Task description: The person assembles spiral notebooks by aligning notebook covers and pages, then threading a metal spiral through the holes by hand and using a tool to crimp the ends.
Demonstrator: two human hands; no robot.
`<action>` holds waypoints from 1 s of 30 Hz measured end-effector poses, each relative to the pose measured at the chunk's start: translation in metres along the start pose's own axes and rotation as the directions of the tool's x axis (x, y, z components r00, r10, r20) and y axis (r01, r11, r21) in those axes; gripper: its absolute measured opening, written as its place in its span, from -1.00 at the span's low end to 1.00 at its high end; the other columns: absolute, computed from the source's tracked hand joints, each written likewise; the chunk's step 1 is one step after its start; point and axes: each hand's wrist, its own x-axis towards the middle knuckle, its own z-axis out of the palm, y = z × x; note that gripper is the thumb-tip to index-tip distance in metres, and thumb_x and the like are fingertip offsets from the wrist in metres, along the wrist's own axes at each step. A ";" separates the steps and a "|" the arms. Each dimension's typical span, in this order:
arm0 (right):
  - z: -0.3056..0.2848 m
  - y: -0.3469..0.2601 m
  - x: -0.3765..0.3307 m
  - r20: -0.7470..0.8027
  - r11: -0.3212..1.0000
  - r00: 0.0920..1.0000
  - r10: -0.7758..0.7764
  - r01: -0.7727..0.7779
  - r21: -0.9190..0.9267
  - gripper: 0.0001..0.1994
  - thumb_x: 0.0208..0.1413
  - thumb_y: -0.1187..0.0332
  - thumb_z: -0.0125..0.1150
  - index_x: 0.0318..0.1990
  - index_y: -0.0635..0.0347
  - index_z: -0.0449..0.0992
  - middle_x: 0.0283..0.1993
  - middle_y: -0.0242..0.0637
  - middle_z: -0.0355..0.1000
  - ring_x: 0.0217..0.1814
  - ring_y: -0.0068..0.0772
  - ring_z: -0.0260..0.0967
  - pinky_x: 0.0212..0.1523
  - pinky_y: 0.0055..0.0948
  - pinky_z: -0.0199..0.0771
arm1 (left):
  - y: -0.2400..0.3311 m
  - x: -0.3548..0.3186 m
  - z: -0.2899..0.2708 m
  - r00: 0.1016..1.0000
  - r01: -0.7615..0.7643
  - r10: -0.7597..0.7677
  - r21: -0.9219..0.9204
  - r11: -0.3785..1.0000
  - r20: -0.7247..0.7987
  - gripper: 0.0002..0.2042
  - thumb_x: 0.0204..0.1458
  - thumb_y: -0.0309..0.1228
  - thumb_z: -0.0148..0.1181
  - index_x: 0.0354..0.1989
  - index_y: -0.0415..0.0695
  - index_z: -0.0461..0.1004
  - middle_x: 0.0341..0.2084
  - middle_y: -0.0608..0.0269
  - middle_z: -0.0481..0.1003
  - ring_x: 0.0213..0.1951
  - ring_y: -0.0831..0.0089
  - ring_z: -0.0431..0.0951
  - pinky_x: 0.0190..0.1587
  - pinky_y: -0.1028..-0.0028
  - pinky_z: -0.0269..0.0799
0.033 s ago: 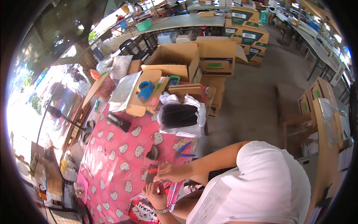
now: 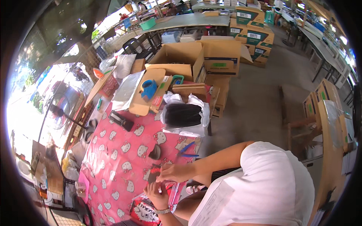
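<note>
Both hands work close together over the near edge of a pink table cover (image 2: 113,165) with white cat faces. My right hand (image 2: 176,172) has its fingers closed on a small dark flat piece with red on it (image 2: 154,174). Just below it, my left hand (image 2: 157,196), with a wristwatch, has bent fingers closed by the same piece; what they grip is hidden. Under the left hand lie red, black and white printed sheets (image 2: 145,213). Beyond the hands stand a small dark curved object (image 2: 155,152) and a blue-handled cutting tool (image 2: 186,149).
A white-lined box of black strips (image 2: 183,115) sits at the table's far right. Nearby are a blue tape dispenser (image 2: 148,89), a black device (image 2: 121,120) and open cardboard boxes (image 2: 175,60). A fan (image 2: 56,110) stands left; stacked cartons (image 2: 250,35) rise at the back.
The view has shifted very slightly. Both hands keep nearly the same place and grip.
</note>
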 end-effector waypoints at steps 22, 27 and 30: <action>-0.017 0.028 0.058 0.519 0.741 0.747 0.416 -0.609 0.283 -0.70 0.38 0.25 0.02 0.08 0.28 0.30 -0.38 -0.04 0.52 -0.35 -0.31 0.58 -0.39 -0.20 0.53 | 0.022 -0.010 0.004 0.982 0.184 -0.165 0.264 0.947 -0.092 -0.84 0.14 -0.39 0.14 -0.12 -0.09 0.47 -0.31 0.25 0.53 -0.18 0.22 0.50 0.15 0.11 0.16; 0.013 0.152 0.028 0.195 0.633 0.702 0.685 -0.440 -0.637 -0.28 0.30 -0.21 -0.07 0.43 0.10 0.13 0.47 0.25 -0.01 0.50 0.25 0.03 0.34 0.31 0.13 | 0.026 -0.005 0.013 0.989 0.145 -0.143 0.158 0.977 -0.025 -0.89 0.16 -0.44 0.10 -0.16 -0.09 0.47 -0.35 0.26 0.52 -0.19 0.23 0.48 0.19 0.09 0.15; 0.035 0.171 -0.004 0.272 0.654 0.669 0.692 -0.421 -0.628 -0.09 0.18 -0.41 -0.19 0.53 -0.02 -0.05 0.60 0.15 -0.48 0.62 0.36 -0.53 0.45 0.43 -0.51 | 0.026 -0.016 0.011 0.974 0.225 -0.215 0.235 0.946 -0.066 -0.84 0.10 -0.37 0.17 -0.15 -0.04 0.50 -0.22 0.27 0.51 0.00 0.12 0.43 0.31 -0.10 -0.03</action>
